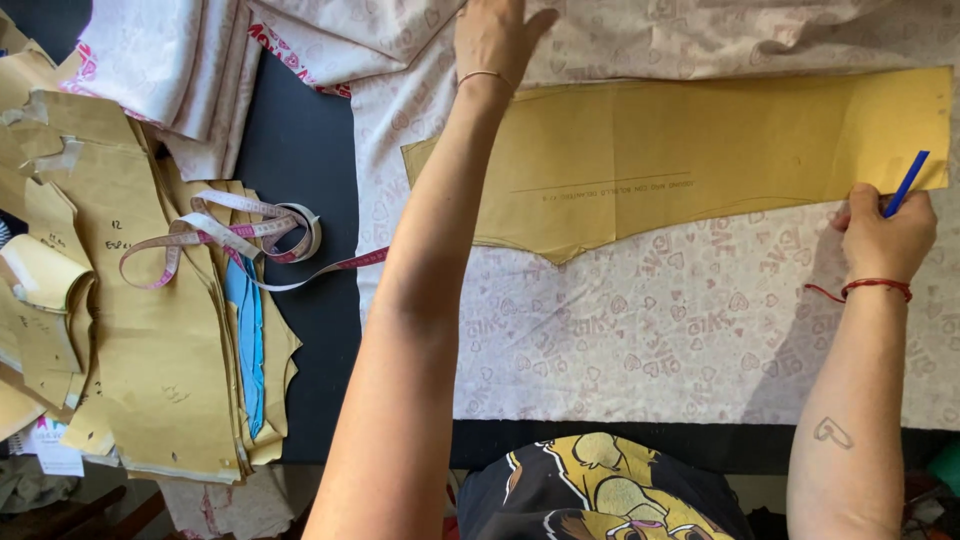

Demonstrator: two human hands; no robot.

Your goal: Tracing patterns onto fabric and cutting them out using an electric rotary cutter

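A long tan paper pattern piece (690,150) lies on pale pink printed fabric (640,330) spread over a dark table. My left hand (495,35) reaches far forward and rests flat on the fabric just beyond the pattern's top edge, fingers apart, holding nothing. My right hand (885,235) grips a blue pencil (906,183) at the pattern's lower right edge, its tip against the paper.
A stack of tan paper patterns (150,330) with a blue sheet lies at the left, and a pink measuring tape (240,235) is coiled on it. Folded pink fabric (170,60) sits at the top left. Bare dark table (300,160) shows between stack and fabric.
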